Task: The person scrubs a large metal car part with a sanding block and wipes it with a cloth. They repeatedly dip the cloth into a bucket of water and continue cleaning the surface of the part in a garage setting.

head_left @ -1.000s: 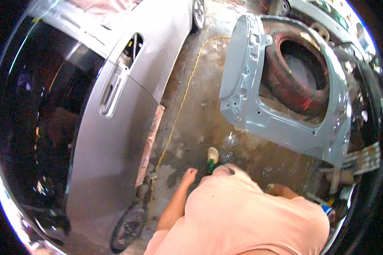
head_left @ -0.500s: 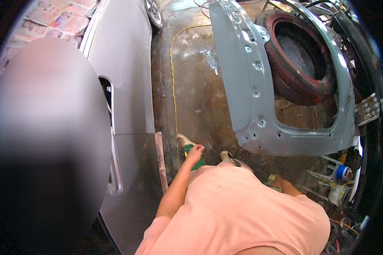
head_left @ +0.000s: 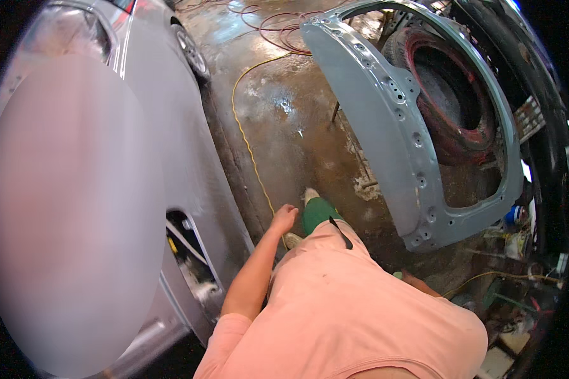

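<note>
Both hands low: left hand [head_left: 284, 219] loosely closed, right hand [head_left: 414, 280] by pale green item [head_left: 397, 275], grip unclear

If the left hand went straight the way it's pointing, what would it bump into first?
Nothing close, it seems: the way ahead of the left hand looks free above the wet floor, just left of the front shoe. Depth is unclear, so it might brush that shoe.

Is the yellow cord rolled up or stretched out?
Stretched out: the yellow cord runs in a long, bending line along the floor.
</note>
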The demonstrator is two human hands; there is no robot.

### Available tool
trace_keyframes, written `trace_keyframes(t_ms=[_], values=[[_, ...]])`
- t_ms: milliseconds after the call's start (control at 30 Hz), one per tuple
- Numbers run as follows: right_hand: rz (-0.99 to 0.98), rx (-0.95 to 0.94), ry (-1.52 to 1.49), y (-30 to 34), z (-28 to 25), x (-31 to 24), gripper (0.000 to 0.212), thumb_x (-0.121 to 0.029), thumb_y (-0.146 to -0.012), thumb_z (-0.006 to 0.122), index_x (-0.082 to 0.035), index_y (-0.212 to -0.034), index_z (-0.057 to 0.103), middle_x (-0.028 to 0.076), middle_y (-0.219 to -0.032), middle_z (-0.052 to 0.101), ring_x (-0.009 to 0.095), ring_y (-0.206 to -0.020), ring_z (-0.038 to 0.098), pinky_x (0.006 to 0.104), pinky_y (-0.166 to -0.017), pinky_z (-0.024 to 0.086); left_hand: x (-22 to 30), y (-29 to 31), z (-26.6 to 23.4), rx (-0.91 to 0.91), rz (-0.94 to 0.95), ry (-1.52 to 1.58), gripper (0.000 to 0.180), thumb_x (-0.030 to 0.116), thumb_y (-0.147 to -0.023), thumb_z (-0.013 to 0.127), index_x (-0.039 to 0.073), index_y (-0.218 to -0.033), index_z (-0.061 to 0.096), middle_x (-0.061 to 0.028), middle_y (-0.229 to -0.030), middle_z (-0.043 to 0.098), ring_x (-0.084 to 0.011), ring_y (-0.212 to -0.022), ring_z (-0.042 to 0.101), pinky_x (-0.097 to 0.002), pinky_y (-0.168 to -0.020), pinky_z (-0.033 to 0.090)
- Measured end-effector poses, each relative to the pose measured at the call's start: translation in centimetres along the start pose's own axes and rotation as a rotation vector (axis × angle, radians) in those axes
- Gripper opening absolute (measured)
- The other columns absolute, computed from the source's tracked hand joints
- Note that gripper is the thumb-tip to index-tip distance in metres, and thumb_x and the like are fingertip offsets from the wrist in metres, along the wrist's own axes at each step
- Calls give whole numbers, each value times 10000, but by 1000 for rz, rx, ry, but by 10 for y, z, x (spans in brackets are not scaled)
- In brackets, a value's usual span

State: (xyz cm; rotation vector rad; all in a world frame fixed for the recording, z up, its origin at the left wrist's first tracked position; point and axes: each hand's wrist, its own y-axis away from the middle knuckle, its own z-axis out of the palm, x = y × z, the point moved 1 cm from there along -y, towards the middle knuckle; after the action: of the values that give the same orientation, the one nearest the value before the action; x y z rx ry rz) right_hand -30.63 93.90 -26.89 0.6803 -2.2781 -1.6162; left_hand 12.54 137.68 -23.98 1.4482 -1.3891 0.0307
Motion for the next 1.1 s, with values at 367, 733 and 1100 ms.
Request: trace_keyframes(t_ms=[367, 733, 1100], values=[[54, -4, -112, -76, -34, -261, 799, -271, -709, 852, -46, -1396, 511, 208, -1252, 643, 355, -1127, 636, 461, -911, 545, 97, -238, -168, -195, 71, -59, 484, 368, -993, 598, -5, -1301, 623, -174, -1188, 708, -284, -1106, 663, -393, -962, 500], [-190, 285, -204, -193, -303, -639, 802, -290, -718, 854, -43, -1398, 508, 219, -1291, 626, 368, -1172, 618, 465, -942, 531, 51, -426, -404, 10, -363, 326, 421, 392, -999, 582, 69, -1266, 620, -105, -1101, 687, -220, -972, 658, -388, -824, 542], [-106, 300, -164, -238, -414, -847, 805, -309, -726, 855, -40, -1400, 505, 229, -1330, 609, 382, -1218, 599, 468, -973, 517, 100, -651, -574, -95, -429, 318, 274, 345, -973, 602, 80, -939, 666, -57, -774, 615, -201, -610, 586, -361, -463, 448]])
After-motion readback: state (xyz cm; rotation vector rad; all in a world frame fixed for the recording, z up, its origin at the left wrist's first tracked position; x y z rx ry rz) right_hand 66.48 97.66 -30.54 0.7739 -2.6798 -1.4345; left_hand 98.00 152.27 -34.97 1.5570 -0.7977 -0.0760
